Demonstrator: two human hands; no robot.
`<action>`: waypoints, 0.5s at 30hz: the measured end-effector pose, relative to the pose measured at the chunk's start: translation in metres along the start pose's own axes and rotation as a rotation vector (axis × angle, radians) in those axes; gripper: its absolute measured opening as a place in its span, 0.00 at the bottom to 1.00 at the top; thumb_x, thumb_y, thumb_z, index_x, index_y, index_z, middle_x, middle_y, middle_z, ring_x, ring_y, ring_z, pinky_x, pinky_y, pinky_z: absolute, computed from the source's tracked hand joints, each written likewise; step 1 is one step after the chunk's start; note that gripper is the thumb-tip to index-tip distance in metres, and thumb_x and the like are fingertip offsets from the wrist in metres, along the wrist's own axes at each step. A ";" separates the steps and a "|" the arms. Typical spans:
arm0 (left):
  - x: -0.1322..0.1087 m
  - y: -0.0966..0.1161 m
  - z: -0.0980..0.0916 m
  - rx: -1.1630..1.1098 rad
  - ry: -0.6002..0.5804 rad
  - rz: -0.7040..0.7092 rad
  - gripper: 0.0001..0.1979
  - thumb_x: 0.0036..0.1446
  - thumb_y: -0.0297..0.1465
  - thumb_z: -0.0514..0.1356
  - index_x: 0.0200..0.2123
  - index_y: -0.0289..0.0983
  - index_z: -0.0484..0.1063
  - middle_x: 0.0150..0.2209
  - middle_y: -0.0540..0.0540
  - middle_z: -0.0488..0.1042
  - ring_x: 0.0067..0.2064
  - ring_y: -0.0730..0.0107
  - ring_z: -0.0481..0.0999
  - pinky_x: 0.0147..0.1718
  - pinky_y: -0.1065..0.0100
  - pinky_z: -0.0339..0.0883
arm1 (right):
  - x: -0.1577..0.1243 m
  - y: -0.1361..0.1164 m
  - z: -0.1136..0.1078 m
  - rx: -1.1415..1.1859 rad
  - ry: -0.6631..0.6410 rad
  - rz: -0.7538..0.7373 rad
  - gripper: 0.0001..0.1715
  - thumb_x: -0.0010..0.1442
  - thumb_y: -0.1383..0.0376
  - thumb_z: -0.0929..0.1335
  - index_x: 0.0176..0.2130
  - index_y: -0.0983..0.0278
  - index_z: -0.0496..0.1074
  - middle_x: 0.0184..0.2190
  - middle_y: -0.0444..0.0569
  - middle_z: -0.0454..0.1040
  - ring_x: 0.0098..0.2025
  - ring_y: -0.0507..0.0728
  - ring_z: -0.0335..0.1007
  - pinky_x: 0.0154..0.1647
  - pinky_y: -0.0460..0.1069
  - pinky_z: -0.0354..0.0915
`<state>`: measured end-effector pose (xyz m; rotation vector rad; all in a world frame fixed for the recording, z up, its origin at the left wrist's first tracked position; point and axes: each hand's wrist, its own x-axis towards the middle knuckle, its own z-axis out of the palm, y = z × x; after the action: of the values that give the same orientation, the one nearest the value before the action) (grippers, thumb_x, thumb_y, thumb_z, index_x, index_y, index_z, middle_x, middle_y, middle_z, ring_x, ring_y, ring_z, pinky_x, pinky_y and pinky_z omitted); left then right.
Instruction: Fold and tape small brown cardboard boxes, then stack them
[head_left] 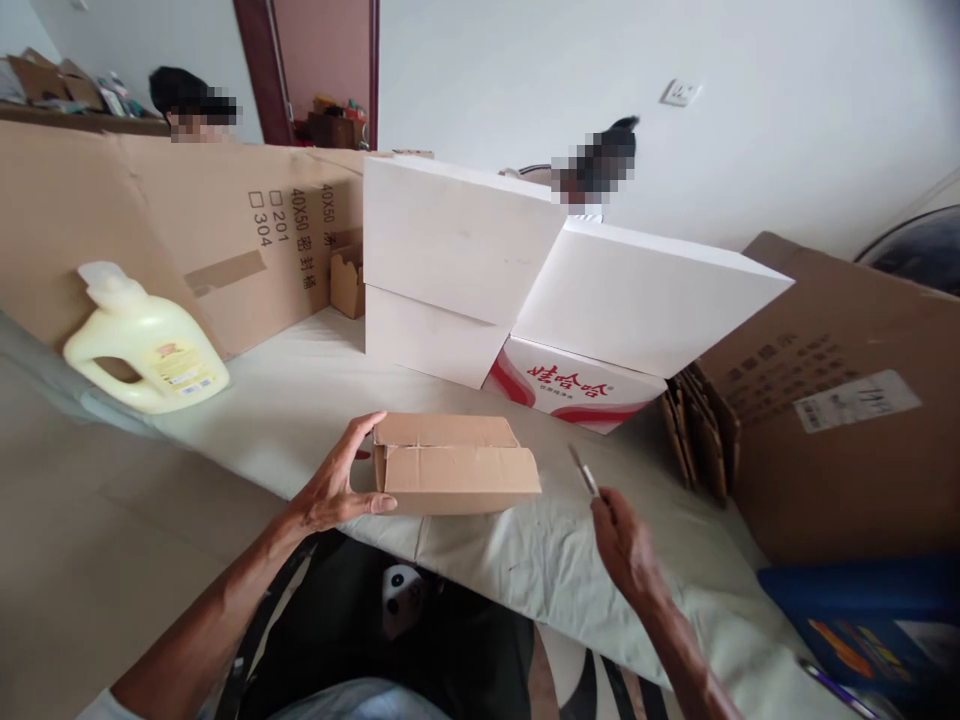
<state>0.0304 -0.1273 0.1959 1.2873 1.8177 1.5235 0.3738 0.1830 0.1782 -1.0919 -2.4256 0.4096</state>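
A small brown cardboard box (454, 468) lies on the pale cloth-covered table (300, 400) near its front edge, its top flaps folded over. My left hand (337, 485) grips the box's left end, thumb below and fingers curled over the top. My right hand (626, 545) hovers to the right of the box, closed on a thin metal tool (583, 470) whose tip points up and left toward the box. I cannot make out exactly what the tool is.
White boxes (465, 260) and a red-printed carton (570, 385) stand behind. A cream jug (146, 345) lies at left against large cardboard sheets (240, 230). Folded cardboard pieces (697, 425) lean on a big carton (840, 420) at right. Two people sit beyond the boxes.
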 end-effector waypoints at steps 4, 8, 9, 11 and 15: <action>-0.001 0.002 0.004 -0.018 0.009 -0.006 0.55 0.52 0.47 0.75 0.77 0.44 0.56 0.74 0.34 0.63 0.72 0.33 0.66 0.66 0.43 0.69 | 0.030 -0.087 -0.053 0.229 -0.126 -0.278 0.22 0.77 0.48 0.64 0.43 0.60 0.77 0.28 0.44 0.73 0.29 0.54 0.68 0.31 0.48 0.64; -0.003 0.003 0.005 -0.078 0.006 -0.026 0.52 0.56 0.49 0.73 0.78 0.43 0.56 0.75 0.34 0.62 0.73 0.33 0.65 0.66 0.46 0.69 | 0.045 -0.170 -0.069 0.184 -0.356 -0.613 0.21 0.80 0.52 0.63 0.48 0.61 0.80 0.35 0.49 0.80 0.33 0.54 0.73 0.34 0.48 0.63; -0.003 0.003 0.006 -0.087 0.010 -0.036 0.50 0.57 0.48 0.72 0.78 0.43 0.57 0.75 0.34 0.62 0.73 0.34 0.65 0.66 0.46 0.69 | 0.049 -0.183 -0.066 0.151 -0.381 -0.676 0.21 0.81 0.53 0.62 0.49 0.61 0.80 0.35 0.49 0.80 0.33 0.54 0.73 0.34 0.48 0.62; -0.003 0.005 0.006 -0.097 0.022 -0.050 0.48 0.59 0.46 0.71 0.77 0.44 0.58 0.75 0.36 0.62 0.73 0.36 0.66 0.65 0.47 0.70 | 0.056 -0.200 -0.059 0.082 -0.402 -0.766 0.21 0.82 0.55 0.61 0.47 0.61 0.79 0.35 0.48 0.79 0.32 0.53 0.71 0.34 0.48 0.59; -0.001 0.007 0.007 -0.127 0.021 -0.035 0.48 0.56 0.43 0.72 0.76 0.44 0.58 0.74 0.36 0.63 0.74 0.37 0.65 0.66 0.48 0.70 | 0.068 -0.216 -0.047 0.006 -0.441 -0.844 0.20 0.82 0.58 0.61 0.45 0.62 0.79 0.35 0.49 0.80 0.33 0.53 0.71 0.35 0.49 0.56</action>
<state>0.0391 -0.1244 0.2000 1.1781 1.7173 1.6108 0.2213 0.0997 0.3315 0.1121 -2.9680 0.3837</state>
